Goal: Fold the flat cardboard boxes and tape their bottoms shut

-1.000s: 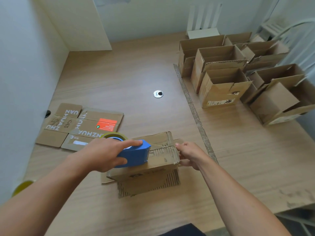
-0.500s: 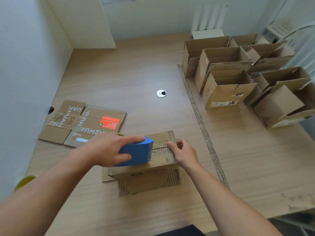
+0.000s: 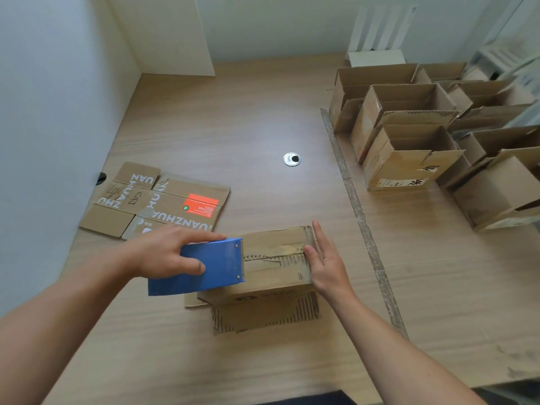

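On the counter [image 3: 263,118] one box [image 3: 274,273] stands bottom-up. Its lower flaps are splayed on the wood, and its closed flaps meet in a seam running left to right. Over the box's left half the left hand [image 3: 159,254] grips a blue tape dispenser [image 3: 210,267], fingers curled over its top and thumb along its near side. The dispenser's blade end rests on the seam. At the box's right end the right hand [image 3: 327,266] lies flat, fingers straight against the wall. Its thumb presses on the seam where a glossy strip, probably tape, begins.

To do this stroke well, I judge the dispenser should be kept low and centred on the seam as it is drawn to the left, so the strip covers both flaps evenly. The right hand should pin the strip's start and brace the box against sliding. Carrying the tape over the left edge and down the wall before cutting would give a firmer bottom. A rub-down afterwards would help on this torn, ribbed cardboard.

Counted: one box in work and one dispenser. Left of and beyond the box lies flat cardboard [image 3: 163,200], seemingly two pieces overlapped. Right of and beyond it stand folded boxes [image 3: 409,159], at least six; the farthest blur together. Straight beyond the box sits one metal ring [image 3: 291,159].
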`<state>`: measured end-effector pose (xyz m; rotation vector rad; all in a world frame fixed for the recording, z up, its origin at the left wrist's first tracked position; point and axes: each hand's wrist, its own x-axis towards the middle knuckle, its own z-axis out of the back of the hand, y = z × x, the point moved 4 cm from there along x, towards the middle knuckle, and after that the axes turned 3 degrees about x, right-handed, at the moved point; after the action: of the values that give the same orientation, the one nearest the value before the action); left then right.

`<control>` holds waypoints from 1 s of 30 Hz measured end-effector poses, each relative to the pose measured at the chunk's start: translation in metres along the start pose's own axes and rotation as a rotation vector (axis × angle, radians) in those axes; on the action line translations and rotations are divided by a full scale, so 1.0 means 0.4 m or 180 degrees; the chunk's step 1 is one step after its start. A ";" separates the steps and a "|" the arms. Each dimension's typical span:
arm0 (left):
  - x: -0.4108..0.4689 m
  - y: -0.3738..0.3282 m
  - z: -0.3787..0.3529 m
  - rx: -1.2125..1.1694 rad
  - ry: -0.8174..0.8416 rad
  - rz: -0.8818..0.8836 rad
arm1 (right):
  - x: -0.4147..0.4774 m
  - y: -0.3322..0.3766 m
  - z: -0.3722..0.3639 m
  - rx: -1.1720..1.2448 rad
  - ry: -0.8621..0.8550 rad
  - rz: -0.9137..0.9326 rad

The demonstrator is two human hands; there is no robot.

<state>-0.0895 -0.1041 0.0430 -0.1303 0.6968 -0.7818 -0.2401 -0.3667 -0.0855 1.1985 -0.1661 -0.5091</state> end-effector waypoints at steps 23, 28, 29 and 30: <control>-0.038 0.095 0.014 -0.0675 0.0497 0.0214 | 0.003 0.021 0.002 -0.0346 -0.0207 -0.0025; -0.070 0.174 0.006 -0.1042 0.0526 0.0272 | 0.003 0.020 0.002 -0.0344 -0.0199 -0.0118; -0.071 0.186 0.004 -0.1084 0.0544 0.0249 | 0.003 0.019 0.002 -0.0326 -0.0196 -0.0143; -0.072 0.197 0.002 -0.1121 0.0573 0.0209 | 0.003 0.021 0.002 -0.0318 -0.0185 -0.0160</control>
<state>-0.0558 -0.0282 0.0310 -0.3575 1.0022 -0.6068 -0.2369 -0.3658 -0.0777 1.0933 -0.1588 -0.5902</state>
